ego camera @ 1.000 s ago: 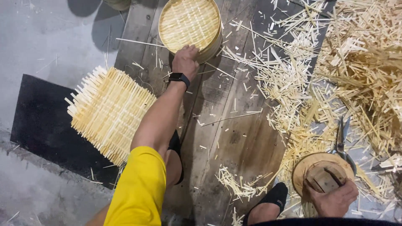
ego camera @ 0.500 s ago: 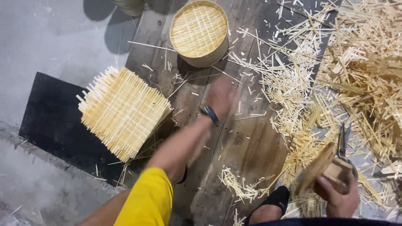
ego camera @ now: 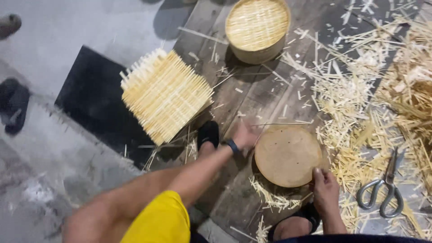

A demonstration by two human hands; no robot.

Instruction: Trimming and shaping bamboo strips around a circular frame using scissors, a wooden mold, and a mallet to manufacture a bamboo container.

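A round bamboo frame with a flat tan face (ego camera: 288,155) lies on the wooden boards in front of me. My right hand (ego camera: 325,191) grips its near right rim. My left hand (ego camera: 245,135), with a dark band on the wrist, is blurred beside the frame's left edge, fingers apart and holding nothing; I cannot tell if it touches. A square woven bamboo mat (ego camera: 164,96) lies to the left, partly on a black mat (ego camera: 90,99). A round woven bamboo basket (ego camera: 256,27) stands at the far end of the boards.
Metal scissors (ego camera: 382,191) lie at the right among heaps of bamboo slivers (ego camera: 360,99). My feet in black footwear (ego camera: 208,134) rest on the boards. Dark shoes (ego camera: 13,105) sit on the grey floor at the far left.
My left hand has come back from the far round basket to the near round frame. My right hand has brought the frame from a tilt to flat on the boards.
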